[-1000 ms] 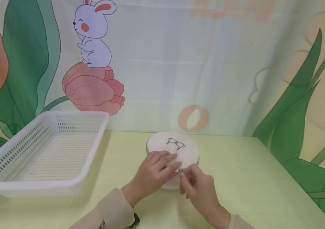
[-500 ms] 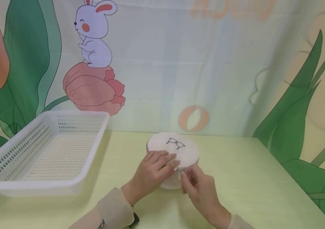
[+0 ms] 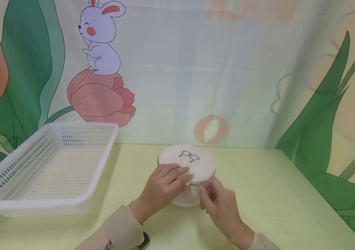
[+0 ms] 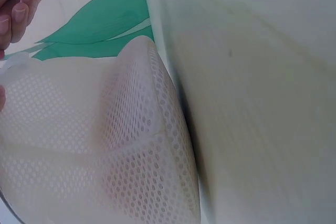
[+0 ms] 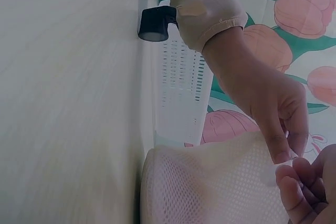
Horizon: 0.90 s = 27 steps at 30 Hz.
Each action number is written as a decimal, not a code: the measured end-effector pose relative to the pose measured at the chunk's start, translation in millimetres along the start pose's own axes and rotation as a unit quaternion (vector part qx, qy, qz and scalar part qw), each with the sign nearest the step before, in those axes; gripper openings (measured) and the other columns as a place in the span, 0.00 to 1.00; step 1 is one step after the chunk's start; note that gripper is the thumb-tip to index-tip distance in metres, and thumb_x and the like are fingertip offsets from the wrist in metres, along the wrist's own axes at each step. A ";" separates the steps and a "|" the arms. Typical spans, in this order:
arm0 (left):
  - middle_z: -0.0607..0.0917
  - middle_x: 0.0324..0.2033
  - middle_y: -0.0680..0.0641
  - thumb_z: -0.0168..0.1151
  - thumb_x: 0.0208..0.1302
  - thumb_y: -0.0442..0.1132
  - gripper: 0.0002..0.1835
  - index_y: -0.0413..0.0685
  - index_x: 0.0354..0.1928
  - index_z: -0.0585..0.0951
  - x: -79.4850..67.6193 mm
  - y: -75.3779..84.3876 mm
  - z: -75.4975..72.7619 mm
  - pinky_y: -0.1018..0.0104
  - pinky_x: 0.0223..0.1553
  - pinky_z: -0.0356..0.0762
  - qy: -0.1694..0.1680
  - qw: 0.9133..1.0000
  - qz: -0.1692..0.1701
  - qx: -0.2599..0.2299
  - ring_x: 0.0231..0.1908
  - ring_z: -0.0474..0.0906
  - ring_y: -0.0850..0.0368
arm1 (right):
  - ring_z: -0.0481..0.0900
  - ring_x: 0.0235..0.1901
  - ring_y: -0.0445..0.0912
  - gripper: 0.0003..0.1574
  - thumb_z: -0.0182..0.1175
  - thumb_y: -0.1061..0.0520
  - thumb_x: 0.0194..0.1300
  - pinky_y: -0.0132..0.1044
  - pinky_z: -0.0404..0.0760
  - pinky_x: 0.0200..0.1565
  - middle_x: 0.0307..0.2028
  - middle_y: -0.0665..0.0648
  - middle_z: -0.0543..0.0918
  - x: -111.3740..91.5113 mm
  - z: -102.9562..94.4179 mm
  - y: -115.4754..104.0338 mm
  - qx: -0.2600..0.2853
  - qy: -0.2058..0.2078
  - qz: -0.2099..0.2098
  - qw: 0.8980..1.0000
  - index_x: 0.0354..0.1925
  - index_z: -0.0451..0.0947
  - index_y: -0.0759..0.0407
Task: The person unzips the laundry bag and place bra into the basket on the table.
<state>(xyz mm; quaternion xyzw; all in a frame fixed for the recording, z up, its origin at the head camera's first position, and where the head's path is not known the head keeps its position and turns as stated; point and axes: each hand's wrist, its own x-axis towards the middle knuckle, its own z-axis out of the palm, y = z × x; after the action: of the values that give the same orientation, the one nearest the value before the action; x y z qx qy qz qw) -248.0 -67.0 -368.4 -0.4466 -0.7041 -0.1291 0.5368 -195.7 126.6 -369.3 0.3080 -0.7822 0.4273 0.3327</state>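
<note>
A round white mesh laundry bag (image 3: 204, 165) stands upright on the table, its flat lid bearing a small dark line drawing (image 3: 189, 156). My left hand (image 3: 162, 185) lays its fingers over the lid's near side and pinches the rim between thumb and fingertips, as the right wrist view shows. Beside it, my right hand (image 3: 222, 205) pinches the zipper (image 3: 195, 184) at the lid's front edge; the pull itself is hidden by fingertips. A white tab (image 3: 194, 191) hangs between the two hands. In the left wrist view, the mesh side wall (image 4: 128, 124) bulges outward near the bottom.
A white perforated plastic basket (image 3: 97, 177) sits at the table's left. Behind the pale green table (image 3: 258, 194) hangs a printed curtain (image 3: 152, 69) with a rabbit and tulips. A black wrist camera (image 5: 154, 23) is strapped below the left sleeve.
My right hand has drawn a little to the right along the zipper, widening the gap from my left hand. The white tab now shows between them. My left hand keeps its hold.
</note>
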 end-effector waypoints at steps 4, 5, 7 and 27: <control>0.86 0.42 0.49 0.69 0.54 0.42 0.14 0.49 0.44 0.85 -1.0 -2.2 -1.1 0.65 0.46 0.78 -0.002 1.000 -0.001 -0.011 0.44 0.80 0.53 | 0.69 0.13 0.29 0.13 0.59 0.73 0.58 0.20 0.69 0.13 0.15 0.43 0.75 0.6 -0.7 0.8 0.003 0.001 -0.001 1.000 0.31 0.70 0.57; 0.86 0.42 0.49 0.68 0.56 0.42 0.13 0.49 0.45 0.85 -1.1 -2.7 -1.4 0.65 0.46 0.78 -0.003 1.000 -0.002 -0.014 0.44 0.80 0.53 | 0.69 0.13 0.29 0.13 0.59 0.73 0.58 0.21 0.69 0.13 0.15 0.43 0.75 0.7 -0.7 1.5 0.004 0.003 -0.003 1.000 0.31 0.70 0.57; 0.86 0.42 0.49 0.64 0.61 0.44 0.12 0.49 0.45 0.85 -1.4 -3.8 -1.8 0.64 0.47 0.78 -0.004 1.000 -0.002 -0.019 0.44 0.80 0.53 | 0.69 0.14 0.30 0.13 0.59 0.74 0.57 0.21 0.69 0.13 0.15 0.44 0.76 0.8 -0.5 3.1 0.005 0.007 -0.006 1.000 0.31 0.70 0.58; 0.86 0.41 0.49 0.54 0.71 0.47 0.14 0.49 0.44 0.86 -2.3 -9.1 -2.3 0.63 0.45 0.78 0.008 0.999 -0.006 -0.033 0.42 0.80 0.54 | 0.68 0.13 0.28 0.14 0.59 0.73 0.57 0.20 0.67 0.13 0.15 0.43 0.75 3.3 -3.9 4.8 -0.017 0.016 -0.024 0.999 0.30 0.70 0.57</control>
<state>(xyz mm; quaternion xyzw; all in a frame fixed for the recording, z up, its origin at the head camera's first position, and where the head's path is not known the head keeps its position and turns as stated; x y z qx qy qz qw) -253.5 -74.8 -366.8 -0.4587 -0.6980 -0.1590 0.5264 -200.3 131.4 -367.3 0.3139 -0.7764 0.4109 0.3605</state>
